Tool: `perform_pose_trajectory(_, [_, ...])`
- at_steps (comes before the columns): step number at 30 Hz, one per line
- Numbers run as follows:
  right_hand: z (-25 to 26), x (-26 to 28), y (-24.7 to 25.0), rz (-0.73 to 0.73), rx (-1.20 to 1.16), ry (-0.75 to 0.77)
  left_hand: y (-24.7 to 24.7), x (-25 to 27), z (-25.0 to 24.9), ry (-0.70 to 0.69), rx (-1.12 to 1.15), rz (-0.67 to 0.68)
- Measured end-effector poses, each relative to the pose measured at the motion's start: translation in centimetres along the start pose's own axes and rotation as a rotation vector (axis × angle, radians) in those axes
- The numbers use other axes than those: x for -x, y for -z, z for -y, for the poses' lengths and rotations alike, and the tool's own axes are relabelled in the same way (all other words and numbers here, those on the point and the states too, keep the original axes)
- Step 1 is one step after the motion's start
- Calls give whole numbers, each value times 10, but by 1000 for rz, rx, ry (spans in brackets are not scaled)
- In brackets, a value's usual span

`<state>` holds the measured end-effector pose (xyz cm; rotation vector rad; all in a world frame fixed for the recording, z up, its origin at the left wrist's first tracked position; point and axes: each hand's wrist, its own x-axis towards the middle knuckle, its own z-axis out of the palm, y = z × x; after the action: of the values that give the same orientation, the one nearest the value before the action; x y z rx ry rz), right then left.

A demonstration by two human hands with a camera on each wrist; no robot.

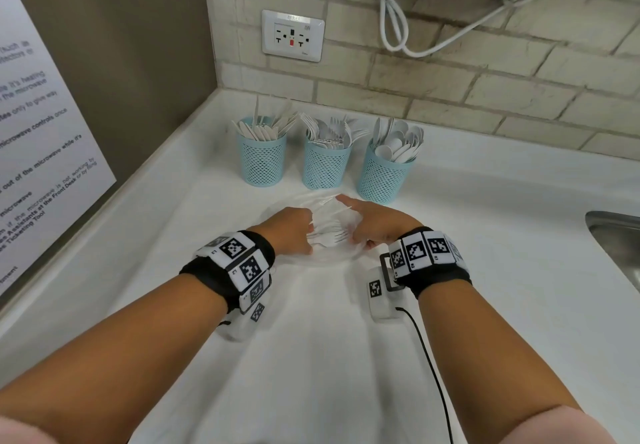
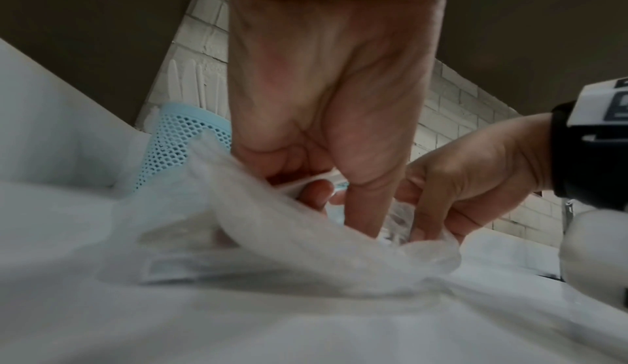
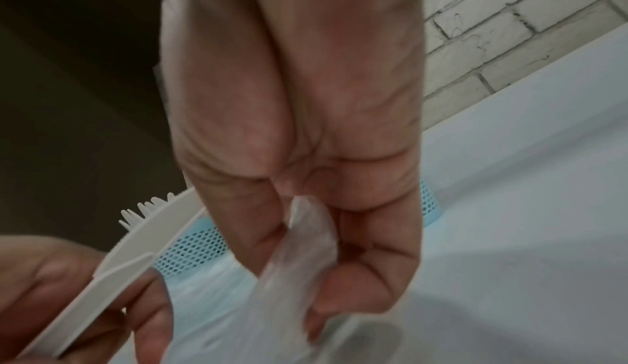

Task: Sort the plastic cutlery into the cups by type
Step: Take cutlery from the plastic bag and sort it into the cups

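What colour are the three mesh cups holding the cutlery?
Light blue; the cups show best in the head view.

A white countertop (image 1: 485, 270) fills the lower frame and meets a pale brick-tile wall (image 1: 450, 73) across the top. A white power socket (image 1: 293, 36) sits upper centre, white cables (image 1: 394, 24) loop at upper right, a printed notice (image 1: 38, 139) lines the brown left wall (image 1: 138, 45), and a steel sink edge (image 1: 616, 239) shows at right.
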<state>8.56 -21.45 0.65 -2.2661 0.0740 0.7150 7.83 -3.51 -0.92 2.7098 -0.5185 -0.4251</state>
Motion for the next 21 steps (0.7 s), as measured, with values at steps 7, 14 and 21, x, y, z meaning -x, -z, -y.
perform_pose_trajectory(7, [-1,-2,3,-66,-26,14,0,-2,2,16,-98,-14])
perform_pose_trajectory(14, [-4,-6,3,-53,-68,-55,3,-2,4,-54,-95,-28])
perform_pose_trajectory(21, [-9,-3,2,-64,76,-55,9,1,9,-103,-59,-34])
